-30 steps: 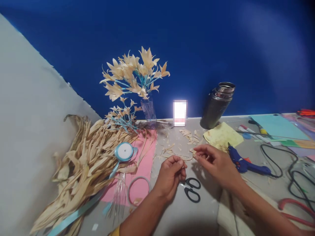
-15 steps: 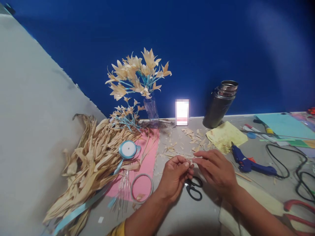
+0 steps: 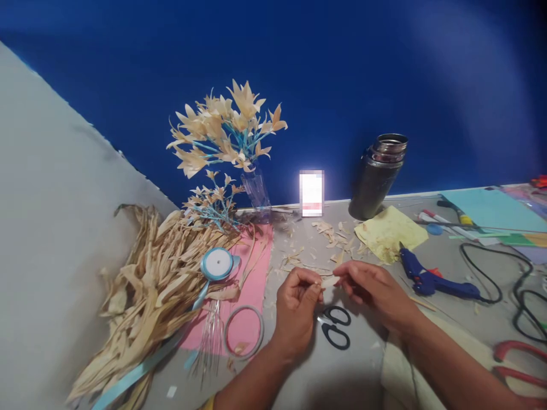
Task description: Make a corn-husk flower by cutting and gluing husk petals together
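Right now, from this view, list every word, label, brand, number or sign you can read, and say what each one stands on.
None: no word, brand, number or sign can be read.
Bright upright rectangle: pixelated, so any text on it is unreadable.
Ribbon spool: no legible print on its white face.
Dark flask: no legible marking.
Blue glue gun: any marking is too small to read.

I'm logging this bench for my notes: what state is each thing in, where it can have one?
Left hand: pinching a pale piece
Right hand: touching the piece's other end
Scissors: lying down, blades mostly hidden
Dark flask: standing, uncapped
Glue gun: lying down, heat unclear
Ribbon spool: partly unwound
Clear vase: holding flowers
Small panel: glowing, contents blurred
Red handles: spread, partly out of frame
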Demonstrator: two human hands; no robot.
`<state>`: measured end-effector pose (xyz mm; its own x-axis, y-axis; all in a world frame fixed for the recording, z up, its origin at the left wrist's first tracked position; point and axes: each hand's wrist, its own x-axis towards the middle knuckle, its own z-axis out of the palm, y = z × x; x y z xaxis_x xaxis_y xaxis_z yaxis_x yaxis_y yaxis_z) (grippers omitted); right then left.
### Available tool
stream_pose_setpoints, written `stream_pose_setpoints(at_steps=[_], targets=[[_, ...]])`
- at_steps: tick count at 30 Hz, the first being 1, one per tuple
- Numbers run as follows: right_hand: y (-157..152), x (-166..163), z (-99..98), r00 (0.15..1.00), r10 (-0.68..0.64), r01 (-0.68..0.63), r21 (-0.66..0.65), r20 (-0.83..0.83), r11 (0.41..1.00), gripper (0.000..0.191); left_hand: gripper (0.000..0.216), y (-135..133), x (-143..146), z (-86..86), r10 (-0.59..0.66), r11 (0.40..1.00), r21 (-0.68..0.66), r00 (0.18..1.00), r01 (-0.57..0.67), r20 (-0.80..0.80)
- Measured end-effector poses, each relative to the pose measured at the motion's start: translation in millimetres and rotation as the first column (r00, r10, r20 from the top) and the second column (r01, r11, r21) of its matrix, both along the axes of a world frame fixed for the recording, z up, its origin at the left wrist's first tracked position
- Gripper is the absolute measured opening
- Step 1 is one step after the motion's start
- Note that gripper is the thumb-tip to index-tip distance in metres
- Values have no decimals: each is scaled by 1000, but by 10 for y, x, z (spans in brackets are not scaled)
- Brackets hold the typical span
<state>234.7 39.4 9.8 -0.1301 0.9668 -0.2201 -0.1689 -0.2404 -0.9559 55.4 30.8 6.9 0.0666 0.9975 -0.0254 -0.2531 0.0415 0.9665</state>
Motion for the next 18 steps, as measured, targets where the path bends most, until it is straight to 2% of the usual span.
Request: stream_pose_setpoints(at_steps=[2, 4, 8, 10, 14, 18], targets=[[-9, -6, 21, 997, 71, -71, 2, -39, 997, 50, 17, -14, -14, -10, -4, 996, 84, 995, 13, -104], [-27, -29, 37, 994, 103, -102, 11, -38, 995, 41, 12, -32, -20, -35, 21, 984, 177, 979, 15, -203], [-78, -134, 4, 987, 68, -73, -28, -142, 997, 31, 11, -62, -2, -108, 105, 945, 327, 947, 0, -302], [-99, -193, -19, 981, 32, -43, -55, -192, 998, 29, 10, -64, 15, -129, 110, 950, 312, 948, -12, -299], [-108, -234, 10, 979, -32, 24, -41, -199, 999, 23, 9, -50, 46, -103, 49, 982, 191, 969, -2, -241], [-74, -158, 70, 996, -72, 72, 1, -49, 997, 19, 10, -28, 53, -48, -14, 999, 38, 986, 20, -163]])
